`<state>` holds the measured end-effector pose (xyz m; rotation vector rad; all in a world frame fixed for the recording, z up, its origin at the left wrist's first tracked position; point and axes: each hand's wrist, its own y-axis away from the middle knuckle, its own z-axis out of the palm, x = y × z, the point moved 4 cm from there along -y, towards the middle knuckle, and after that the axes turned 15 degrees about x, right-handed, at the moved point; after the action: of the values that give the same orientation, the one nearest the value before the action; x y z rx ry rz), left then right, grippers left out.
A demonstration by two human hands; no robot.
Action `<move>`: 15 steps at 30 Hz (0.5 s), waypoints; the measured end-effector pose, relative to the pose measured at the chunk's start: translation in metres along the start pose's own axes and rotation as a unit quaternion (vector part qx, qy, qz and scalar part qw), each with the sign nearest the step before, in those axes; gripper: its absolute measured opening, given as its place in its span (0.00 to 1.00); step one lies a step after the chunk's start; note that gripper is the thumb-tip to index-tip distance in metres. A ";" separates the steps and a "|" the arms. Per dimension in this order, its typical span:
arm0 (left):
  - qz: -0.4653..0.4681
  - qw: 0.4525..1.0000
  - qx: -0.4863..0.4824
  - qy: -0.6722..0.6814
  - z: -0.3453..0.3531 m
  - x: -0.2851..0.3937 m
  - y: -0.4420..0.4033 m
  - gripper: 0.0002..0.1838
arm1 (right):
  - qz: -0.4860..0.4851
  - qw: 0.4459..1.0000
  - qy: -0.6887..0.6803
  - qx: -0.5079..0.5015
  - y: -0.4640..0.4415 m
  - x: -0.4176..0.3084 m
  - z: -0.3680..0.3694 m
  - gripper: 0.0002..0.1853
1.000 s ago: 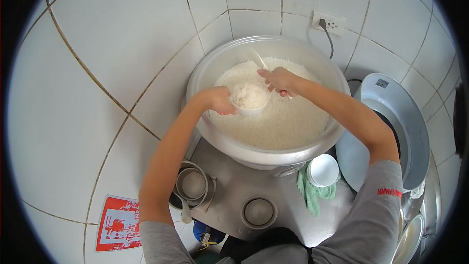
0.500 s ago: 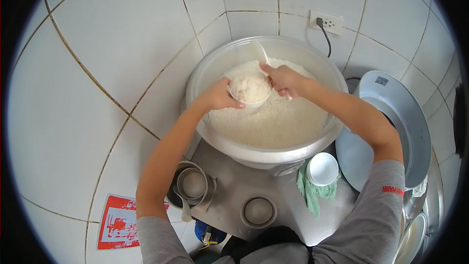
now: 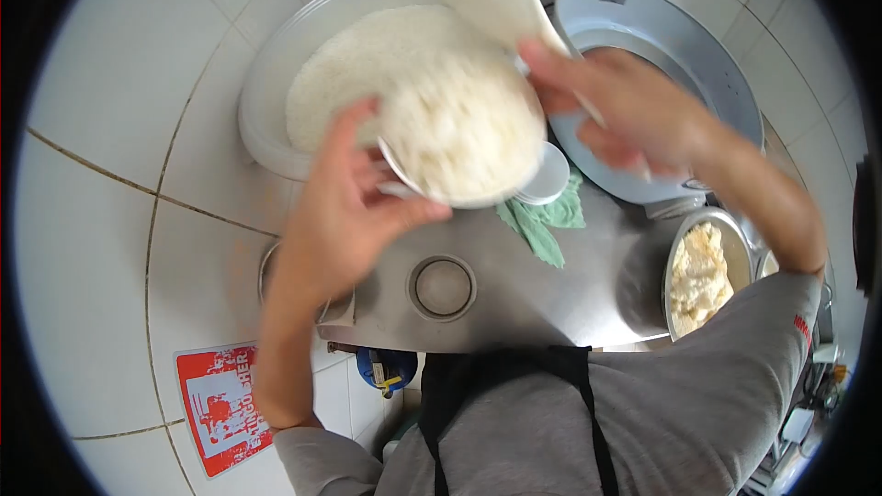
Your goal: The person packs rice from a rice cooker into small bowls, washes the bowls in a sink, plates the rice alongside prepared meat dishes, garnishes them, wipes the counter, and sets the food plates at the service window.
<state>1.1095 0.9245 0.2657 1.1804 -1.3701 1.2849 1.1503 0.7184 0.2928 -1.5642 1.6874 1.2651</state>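
One person: grey short-sleeved shirt point(image 3: 524, 436), soft cloth; red lettering point(image 3: 802, 327) on right sleeve point(image 3: 767, 335); black apron point(image 3: 455, 388) with narrow black straps point(image 3: 601, 445); left hand point(image 3: 340, 211) and right hand point(image 3: 629, 106) bare, right blurred.

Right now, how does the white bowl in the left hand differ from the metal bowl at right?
The white bowl is held up in the left hand; the metal bowl is in neither hand. The white bowl carries heaped white rice; the metal bowl holds a lumpy, yellowish mass. Both are uncovered.

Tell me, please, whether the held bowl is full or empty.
Full: the bowl in the left hand holds rice heaped above its rim.
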 end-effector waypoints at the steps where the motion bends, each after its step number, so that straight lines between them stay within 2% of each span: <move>1: -0.028 0.999 -0.026 0.017 0.013 -0.018 0.013 0.43 | 0.045 0.999 0.014 -0.001 0.016 0.023 -0.001 0.39; 3: -0.073 0.995 -0.068 -0.003 0.041 -0.063 0.037 0.42 | 0.118 0.992 0.033 0.019 0.041 0.067 0.001 0.39; 6: -0.164 0.976 -0.128 -0.063 0.079 -0.144 0.068 0.47 | 0.179 0.978 -0.105 0.035 0.050 0.175 0.021 0.36; 8: -0.169 0.974 -0.146 -0.030 0.104 -0.188 0.085 0.46 | 0.218 0.961 -0.157 0.060 0.056 0.226 0.029 0.36; 10: -0.134 0.980 -0.138 -0.055 0.124 -0.218 0.095 0.45 | 0.250 0.947 -0.181 0.088 0.061 0.268 0.035 0.36; 15: -0.109 0.982 -0.151 -0.026 0.164 -0.265 0.104 0.45 | 0.248 0.918 -0.263 0.164 0.069 0.314 0.030 0.36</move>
<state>1.0466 0.7788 -0.0216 1.1211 -1.3746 0.8637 1.0129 0.5879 0.0313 -0.5368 1.8480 1.3835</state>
